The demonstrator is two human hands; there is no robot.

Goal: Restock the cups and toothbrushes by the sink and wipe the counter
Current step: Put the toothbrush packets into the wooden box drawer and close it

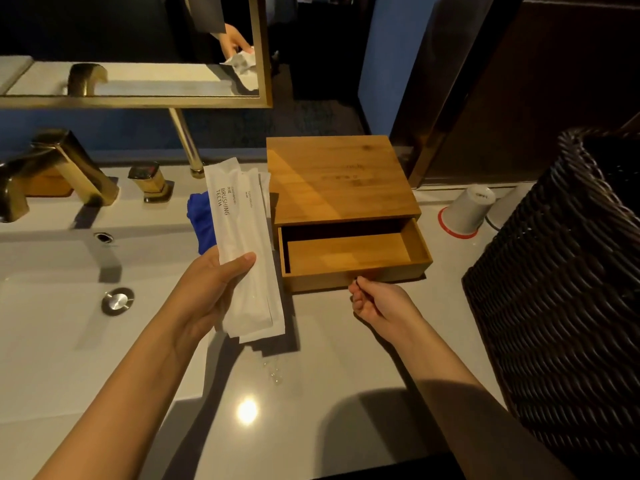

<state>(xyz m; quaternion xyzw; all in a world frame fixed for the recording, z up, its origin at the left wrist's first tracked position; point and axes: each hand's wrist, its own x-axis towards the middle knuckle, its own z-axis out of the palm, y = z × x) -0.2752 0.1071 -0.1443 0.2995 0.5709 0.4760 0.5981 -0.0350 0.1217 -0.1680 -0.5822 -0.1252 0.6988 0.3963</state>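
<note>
My left hand (pixel 211 292) holds a small stack of white toothbrush packets (pixel 242 244) marked "BRUSHING TEETH", upright over the counter just left of a wooden box (pixel 336 178). The box's drawer (pixel 353 254) is pulled out and looks empty. My right hand (pixel 377 303) is at the drawer's front edge with its fingers curled; whether it grips a pull is hidden. Two white cups (pixel 465 209) stand upside down on the counter to the right of the box, one with a red rim. A blue cloth (pixel 201 220) lies behind the packets.
The white sink basin (pixel 52 289) with a metal drain and a gold tap (pixel 69 168) fills the left. A dark woven basket (pixel 568 289) stands at the right edge. Water drops (pixel 275 372) sit on the grey counter (pixel 329 393). A mirror hangs above.
</note>
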